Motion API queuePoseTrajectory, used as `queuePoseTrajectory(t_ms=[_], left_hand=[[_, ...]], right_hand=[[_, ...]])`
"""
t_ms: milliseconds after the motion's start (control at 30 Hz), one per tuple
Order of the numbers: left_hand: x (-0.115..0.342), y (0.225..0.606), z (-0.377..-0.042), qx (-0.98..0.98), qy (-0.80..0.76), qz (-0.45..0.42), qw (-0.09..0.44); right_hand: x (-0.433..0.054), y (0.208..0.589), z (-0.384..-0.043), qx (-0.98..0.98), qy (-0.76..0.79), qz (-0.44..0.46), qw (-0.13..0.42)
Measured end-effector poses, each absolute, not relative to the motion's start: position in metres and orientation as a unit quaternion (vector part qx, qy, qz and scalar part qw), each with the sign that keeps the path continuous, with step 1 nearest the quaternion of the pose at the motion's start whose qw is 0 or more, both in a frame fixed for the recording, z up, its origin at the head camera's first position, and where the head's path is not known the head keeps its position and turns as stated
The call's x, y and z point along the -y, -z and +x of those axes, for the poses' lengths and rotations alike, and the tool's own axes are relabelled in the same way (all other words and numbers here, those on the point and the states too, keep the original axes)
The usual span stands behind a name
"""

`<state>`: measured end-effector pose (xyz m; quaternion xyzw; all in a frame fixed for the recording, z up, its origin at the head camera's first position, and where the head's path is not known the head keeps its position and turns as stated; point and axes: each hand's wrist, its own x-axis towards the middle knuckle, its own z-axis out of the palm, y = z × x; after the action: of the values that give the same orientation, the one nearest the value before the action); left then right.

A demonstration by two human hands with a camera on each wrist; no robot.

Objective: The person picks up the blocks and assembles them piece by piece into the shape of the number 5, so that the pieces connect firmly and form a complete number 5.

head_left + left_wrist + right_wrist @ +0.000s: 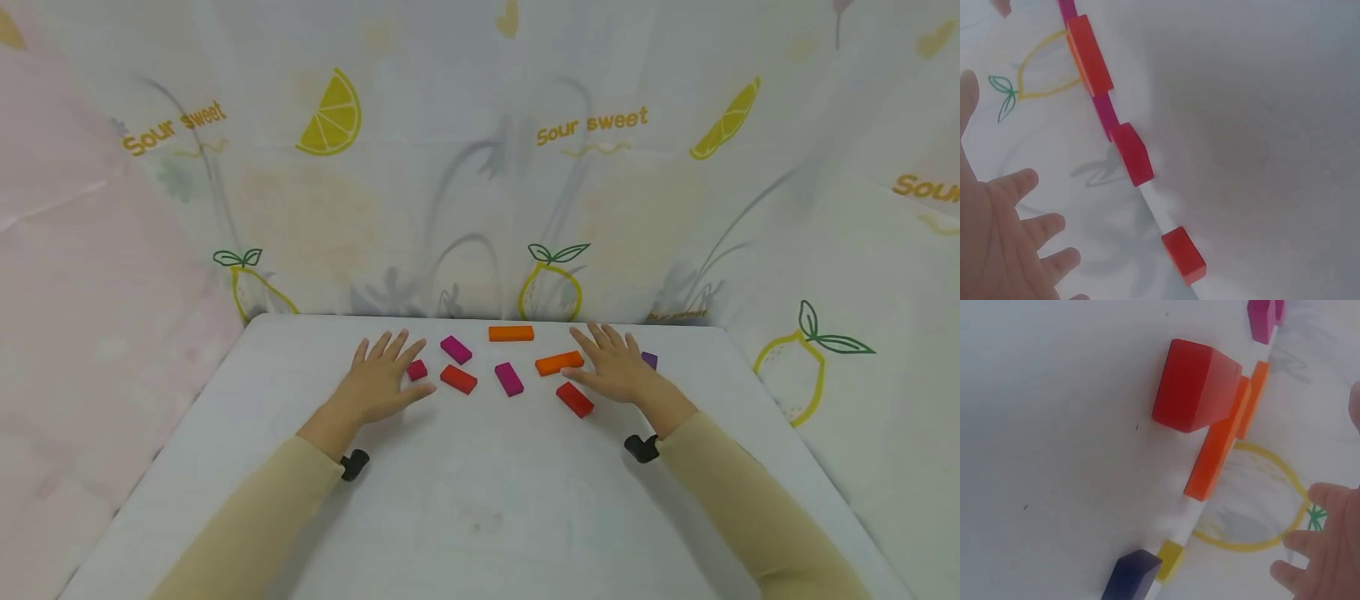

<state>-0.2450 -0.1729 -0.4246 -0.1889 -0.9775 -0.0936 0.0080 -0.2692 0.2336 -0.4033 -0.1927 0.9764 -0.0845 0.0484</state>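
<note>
My left hand [377,385] is spread with fingers apart over the left part of the blocks, holding nothing. A small crimson block [417,370] shows between its thumb and index finger. My right hand [621,371], also spread and holding nothing, hovers at the right. Its thumb and index tip overlap an orange block [558,363] in the head view, and a red block [575,400] lies just below the thumb. A purple block [649,361] is partly hidden behind this hand. The right wrist view also shows a small yellow block [1170,560] next to the dark one.
Between the hands lie a red-orange block [458,379], two magenta blocks, one nearer [509,379] and one farther [456,350], and another orange block [511,333] near the back edge. They rest on a white table [480,492]. A lemon-printed cloth [420,208] hangs behind.
</note>
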Motion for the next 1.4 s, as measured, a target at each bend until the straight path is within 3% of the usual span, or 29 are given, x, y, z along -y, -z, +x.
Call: queuePoseTrajectory(t_ms=[633,1400], left_hand=[[0.136,0.437,-0.279,0.977,0.124,-0.173,-0.03],[0.111,0.438,-0.301,0.976,0.177,-0.125,-0.022]], right_hand=[[-0.194,0.416,-0.304,-0.968,0.112,-0.206,0.088],[-0.173,0.431,-0.345,-0.966,0.178,-0.174,0.063]])
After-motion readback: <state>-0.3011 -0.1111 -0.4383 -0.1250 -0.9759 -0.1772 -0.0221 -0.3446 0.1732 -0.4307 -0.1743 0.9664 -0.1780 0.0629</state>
